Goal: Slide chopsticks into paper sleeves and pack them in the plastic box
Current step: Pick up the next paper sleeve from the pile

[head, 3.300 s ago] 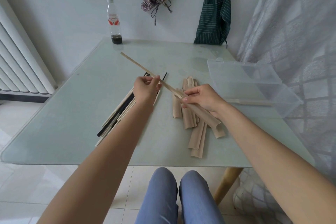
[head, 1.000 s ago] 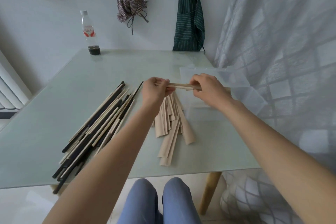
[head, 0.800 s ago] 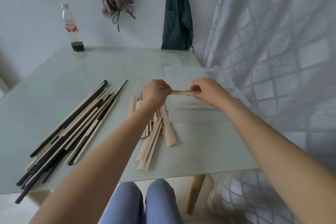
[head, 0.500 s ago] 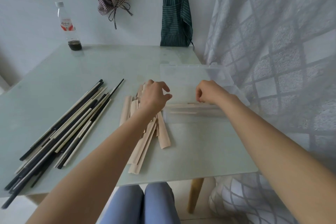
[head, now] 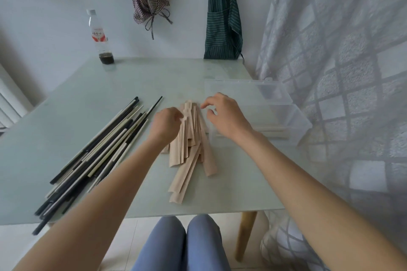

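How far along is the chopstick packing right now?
Early. A few sleeved chopsticks already lie in the plastic box. Both hands, left hand and right hand, reach over the empty paper sleeves, holding nothing clearly. A large pile of bare chopsticks remains.

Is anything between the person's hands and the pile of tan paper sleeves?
Nothing visible. The left hand sits at the left edge of the pile of tan paper sleeves, fingers curled there. The right hand hovers over the pile's far end, beside the clear plastic box.
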`<state>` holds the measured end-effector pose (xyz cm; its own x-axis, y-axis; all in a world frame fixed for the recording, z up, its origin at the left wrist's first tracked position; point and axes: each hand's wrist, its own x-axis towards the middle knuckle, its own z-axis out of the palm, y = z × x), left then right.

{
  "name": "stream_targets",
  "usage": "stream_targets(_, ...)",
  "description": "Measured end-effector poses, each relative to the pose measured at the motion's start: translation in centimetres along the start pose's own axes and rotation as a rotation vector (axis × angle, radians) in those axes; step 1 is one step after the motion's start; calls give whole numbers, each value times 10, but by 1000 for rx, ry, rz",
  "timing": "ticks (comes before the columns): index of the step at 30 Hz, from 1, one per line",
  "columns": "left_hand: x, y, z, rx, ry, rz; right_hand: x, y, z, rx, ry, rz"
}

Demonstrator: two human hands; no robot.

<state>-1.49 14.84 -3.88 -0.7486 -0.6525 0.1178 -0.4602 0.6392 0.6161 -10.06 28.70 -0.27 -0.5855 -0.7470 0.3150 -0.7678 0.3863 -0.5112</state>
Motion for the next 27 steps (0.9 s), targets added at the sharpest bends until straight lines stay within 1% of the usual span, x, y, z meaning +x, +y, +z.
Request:
stream_targets(2, -8, -18, -7, 91, -64, -44, 1, -19, 17, 41, -28, -45)
stream_targets(4, -15, -33, -10, 145, -112, -87, 3, -29, 35, 30, -91, -41)
stream_targets(7, -24, -46, -10, 175, -145, -157, 3, -35, 65, -19, -229, 71)
stream_targets(9, -26, -44, -9, 192, -148, -193, 2, -34, 81, -40, -287, 129)
stream_targets(11, -27, -41, -8, 229, -162, -195, 1, -32, 94, -89, -327, 147)
stream_targets(13, -23, -41, -8, 256, -170, -183, 2, -28, 106, -180, -332, 134)
stream_targets(16, -16, -50, -11, 210, -203, -232, 2, -18, 119, -309, -335, 149)
stream_targets(18, -10, -59, -18, 112, -211, -277, 3, -16, 122, -302, -344, 179)
stream_targets(20, -10, -69, -25, -27, -192, -279, 5, -23, 119, -215, -282, 186)
stream_targets(22, -16, -77, -35, -141, -163, -206, 11, -37, 113, 6, -160, 202)
stream_targets(23, -20, -79, -40, -165, -152, -156, 14, -44, 109, 150, -128, 225)
stream_targets(25, -26, -83, -50, -157, -113, -50, 19, -60, 104, 464, -211, 318)
stream_targets(27, -32, -84, -59, -100, -89, 63, 21, -74, 106, 704, -313, 438)
